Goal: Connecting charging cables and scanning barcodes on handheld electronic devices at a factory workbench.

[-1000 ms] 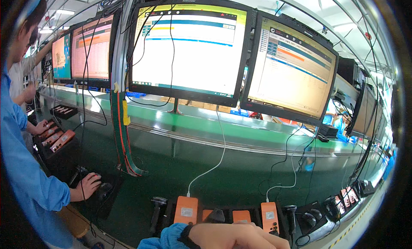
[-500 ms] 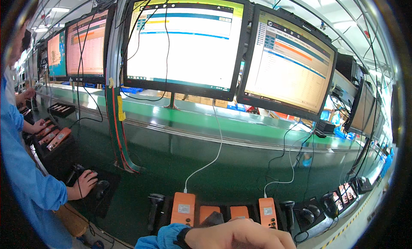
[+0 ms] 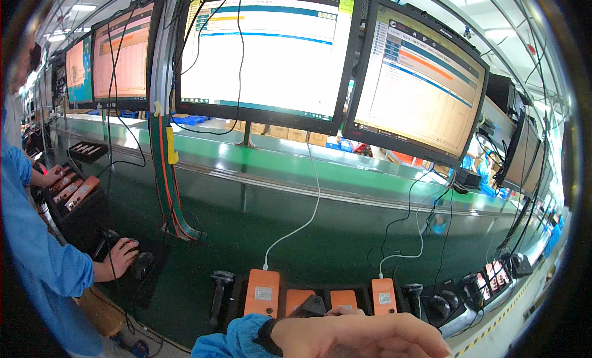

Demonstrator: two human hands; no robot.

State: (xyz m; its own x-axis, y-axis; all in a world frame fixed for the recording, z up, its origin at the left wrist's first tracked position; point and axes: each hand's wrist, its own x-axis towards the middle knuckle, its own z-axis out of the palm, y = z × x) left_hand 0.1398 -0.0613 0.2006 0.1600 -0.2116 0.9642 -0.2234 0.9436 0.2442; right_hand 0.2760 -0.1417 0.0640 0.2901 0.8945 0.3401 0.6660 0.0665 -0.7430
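My left hand (image 3: 364, 336) reaches in from the bottom edge in a blue sleeve with a black wristband, fingers stretched to the right, back of the hand up. It hovers just in front of a row of orange flat devices in a black tray (image 3: 234, 308). The left orange device (image 3: 262, 293) and the right one (image 3: 383, 295) each have a white cable plugged in. Two shorter orange devices (image 3: 343, 298) lie between them. A black object (image 3: 310, 306) sits just above my wrist. The palm's underside is hidden. My right hand is out of view.
Two large lit monitors (image 3: 265, 49) hang above a green conveyor (image 3: 277, 173). Black handheld scanners (image 3: 219, 284) stand beside the tray. On the left a co-worker in a blue sleeve rests a hand (image 3: 120, 256) on a black device; more orange devices (image 3: 77, 191) lie further left.
The view has tilted down and closer. My left hand has slid further right along the bottom edge, showing more of its fingers.
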